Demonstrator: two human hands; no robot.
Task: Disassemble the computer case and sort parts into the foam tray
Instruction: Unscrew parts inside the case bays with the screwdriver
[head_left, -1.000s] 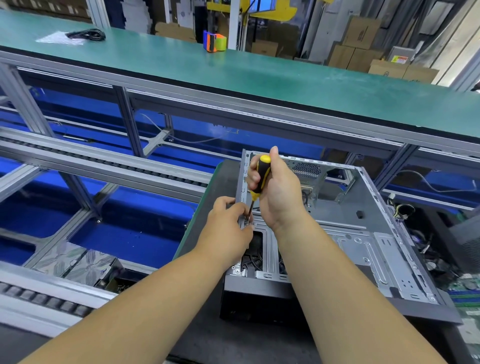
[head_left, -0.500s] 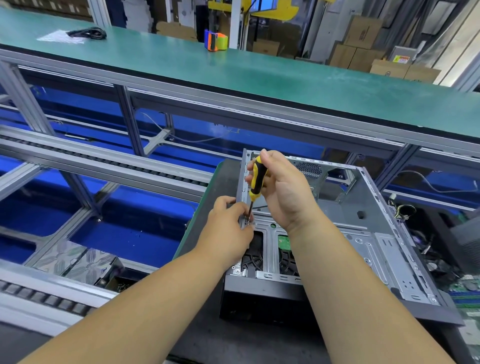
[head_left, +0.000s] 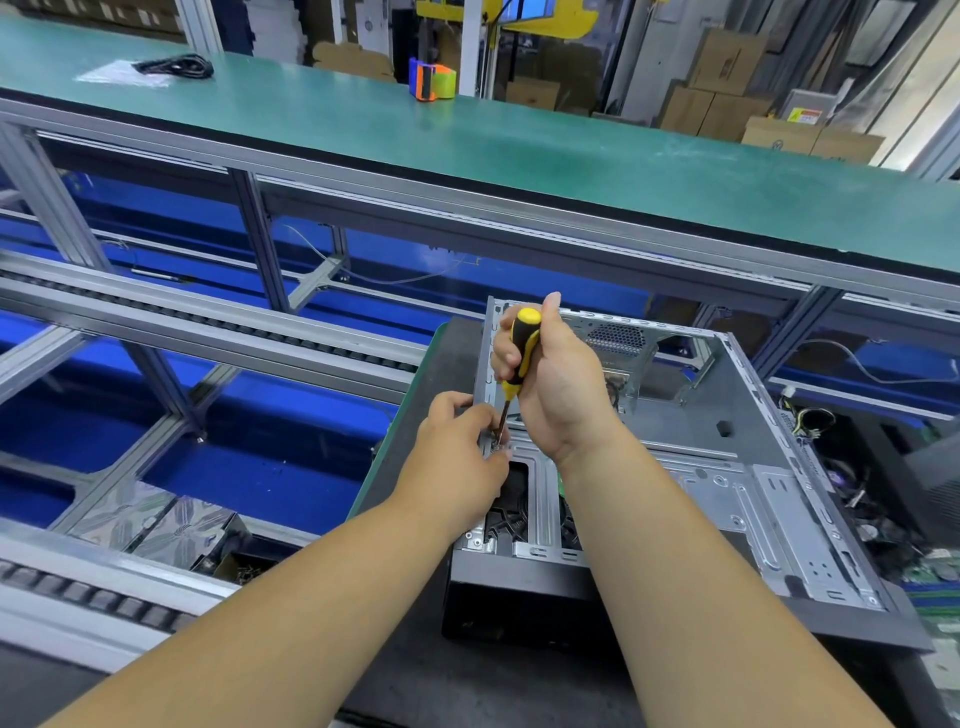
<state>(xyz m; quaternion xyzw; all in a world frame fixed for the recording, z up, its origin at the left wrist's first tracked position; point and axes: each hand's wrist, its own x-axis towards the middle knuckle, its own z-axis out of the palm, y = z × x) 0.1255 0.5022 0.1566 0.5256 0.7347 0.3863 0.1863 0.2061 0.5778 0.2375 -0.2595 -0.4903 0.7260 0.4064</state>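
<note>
Your right hand (head_left: 558, 387) wraps the yellow screwdriver (head_left: 521, 345), holding it near upright so the tip bears into the fastener. Your left hand (head_left: 462, 457) pinches at that tip, likely to catch the screw. The open computer case (head_left: 727, 467) lies on the dark worktop (head_left: 447, 364).

A long green counter (head_left: 519, 150) crosses the workshop, carrying a coiled black cable (head_left: 176, 66) on a clear bag (head_left: 122, 74) and an orange-and-blue tape dispenser (head_left: 432, 79). Cardboard boxes (head_left: 719, 78) stand stacked behind it, roller rails (head_left: 208, 325) run below.
</note>
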